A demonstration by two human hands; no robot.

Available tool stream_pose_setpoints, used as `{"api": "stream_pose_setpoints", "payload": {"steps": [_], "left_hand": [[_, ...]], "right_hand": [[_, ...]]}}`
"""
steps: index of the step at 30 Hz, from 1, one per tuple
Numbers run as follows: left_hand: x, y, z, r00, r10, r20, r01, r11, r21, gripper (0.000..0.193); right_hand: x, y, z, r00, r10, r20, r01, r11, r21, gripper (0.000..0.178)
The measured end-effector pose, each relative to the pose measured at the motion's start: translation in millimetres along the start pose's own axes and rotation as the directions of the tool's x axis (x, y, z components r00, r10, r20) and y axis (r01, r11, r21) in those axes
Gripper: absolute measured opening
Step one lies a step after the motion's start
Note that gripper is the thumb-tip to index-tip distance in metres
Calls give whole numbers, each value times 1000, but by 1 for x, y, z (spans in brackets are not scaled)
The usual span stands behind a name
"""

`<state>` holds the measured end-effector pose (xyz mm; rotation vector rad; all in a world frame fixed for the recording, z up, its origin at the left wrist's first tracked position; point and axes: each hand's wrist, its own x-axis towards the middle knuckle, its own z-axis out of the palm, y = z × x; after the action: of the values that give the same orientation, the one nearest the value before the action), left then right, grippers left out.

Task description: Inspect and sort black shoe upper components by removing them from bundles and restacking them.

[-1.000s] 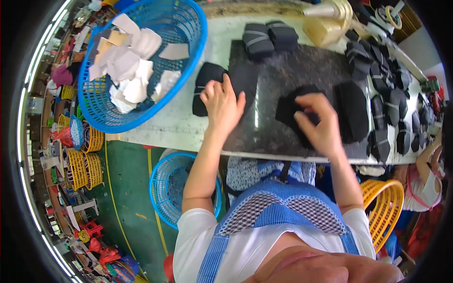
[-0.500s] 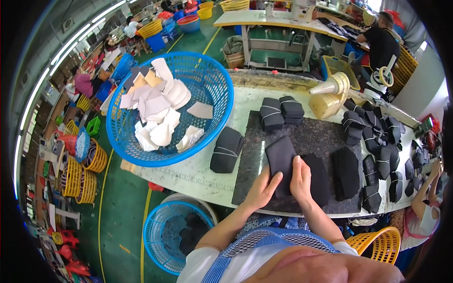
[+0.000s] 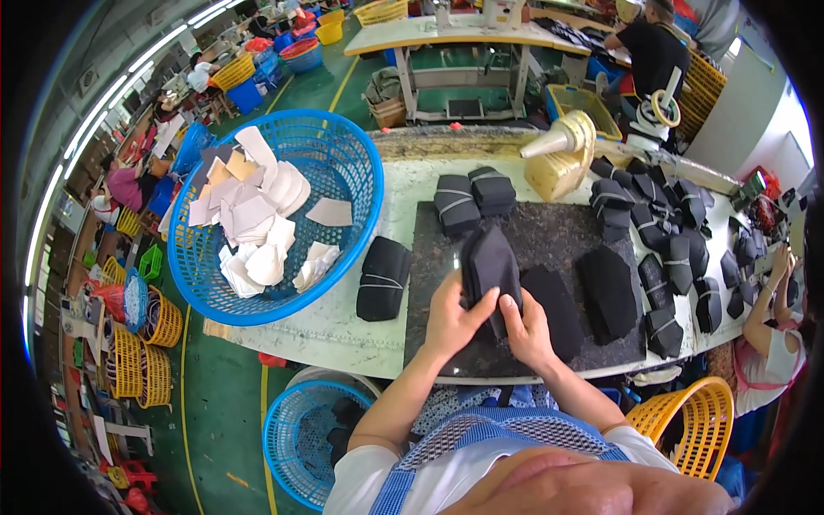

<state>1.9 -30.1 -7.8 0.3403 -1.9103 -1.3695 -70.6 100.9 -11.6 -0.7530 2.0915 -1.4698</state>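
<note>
A stack of black cut pieces (image 3: 491, 257) is raised over the dark slab (image 3: 427, 296), tilted with its layers slightly parted at the edges. My left hand (image 3: 458, 316) wraps its left side, thumb across the front. On the lower right side my right hand (image 3: 530, 333) grips it too, the two thumbs close together. Just right of my hands lie a loose black stack (image 3: 554, 316) and another black stack (image 3: 608, 293). Beyond my hands sit two tied bundles (image 3: 457, 204). A further banded bundle (image 3: 383, 279) lies left of the slab.
A large blue basket (image 3: 375, 184) with pale cut pieces stands at the left on the white table (image 3: 390, 176). Many tied bundles (image 3: 678, 262) crowd the right. A cream nozzled container (image 3: 556, 163) stands behind. Blue (image 3: 296, 399) and yellow (image 3: 717, 412) baskets flank me below; co-workers sit beyond.
The black stack has been tipped up and now shows its layered edges. My hands have come closer together on it. The whole view has shifted a little.
</note>
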Motion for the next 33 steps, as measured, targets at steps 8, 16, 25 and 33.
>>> {"api": "stream_pose_setpoints", "payload": {"steps": [8,16,25,33], "left_hand": [[25,-24,13,715,-516,472,616,147,-774,52],[11,11,14,853,-406,327,521,690,-503,29],[0,15,33,918,-296,264,352,915,-197,22],[-4,13,45,846,-398,356,484,852,-199,16]], "right_hand": [[0,-18,0,964,5,265,-134,871,473,40],[15,-4,-31,999,8,-31,0,970,244,34],[5,-21,-76,930,-368,-10,350,893,-283,19],[3,-3,-85,929,-370,-24,354,904,-240,10]]}}
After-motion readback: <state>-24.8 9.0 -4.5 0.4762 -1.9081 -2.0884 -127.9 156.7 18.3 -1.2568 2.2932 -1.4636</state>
